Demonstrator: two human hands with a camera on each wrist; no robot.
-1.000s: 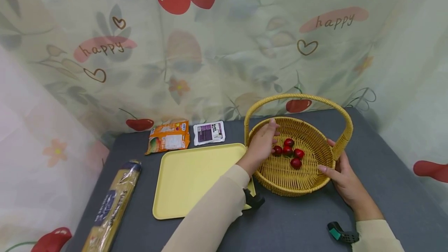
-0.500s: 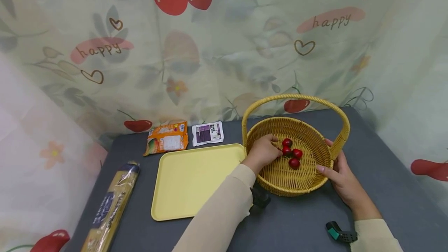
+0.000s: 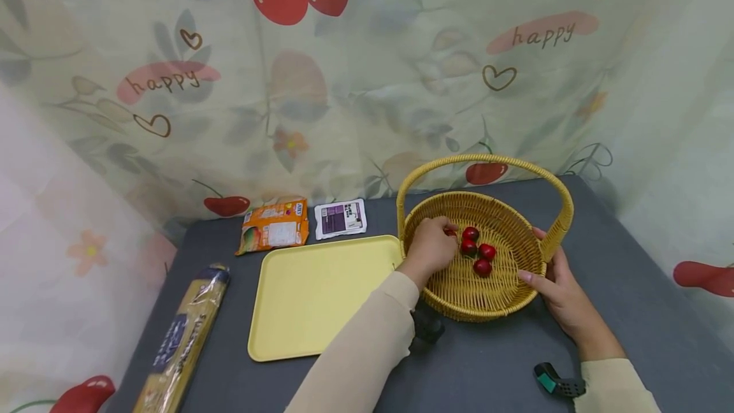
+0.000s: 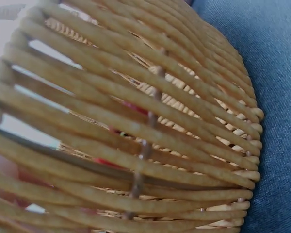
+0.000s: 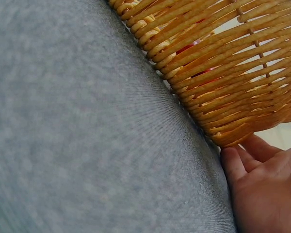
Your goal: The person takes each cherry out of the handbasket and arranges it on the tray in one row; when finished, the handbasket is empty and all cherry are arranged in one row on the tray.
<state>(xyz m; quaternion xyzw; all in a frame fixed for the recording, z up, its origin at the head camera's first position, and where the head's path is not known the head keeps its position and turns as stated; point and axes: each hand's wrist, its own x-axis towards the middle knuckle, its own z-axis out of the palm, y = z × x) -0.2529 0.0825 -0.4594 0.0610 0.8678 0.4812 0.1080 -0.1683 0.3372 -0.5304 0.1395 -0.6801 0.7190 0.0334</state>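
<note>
A yellow wicker basket (image 3: pixel 476 301) with a tall arched handle stands at the right of the table. Several dark red cherries (image 3: pixel 483 267) lie on its floor. My left hand (image 3: pixel 431 248) reaches in over the near left rim and pinches one cherry (image 3: pixel 451 233), mostly covered by the fingers. In the left wrist view the woven wall (image 4: pixel 136 121) nearly fills the picture and hides most of that hand. At the right rim my right hand (image 3: pixel 564 295) holds the basket, thumb over the edge and fingers outside; the right wrist view shows its fingertips low against the wicker wall (image 5: pixel 223 87).
Left of the basket lies a pale yellow tray (image 3: pixel 309 301). Behind it are an orange snack packet (image 3: pixel 275 227) and a white and purple packet (image 3: pixel 341 218). A long pack of noodles (image 3: pixel 186 336) lies far left. A printed curtain (image 3: pixel 355 81) hangs behind the table.
My left hand has lowered from the basket's left rim to the cherries, and its fingers have closed on the leftmost one. The right hand keeps its hold on the rim.
</note>
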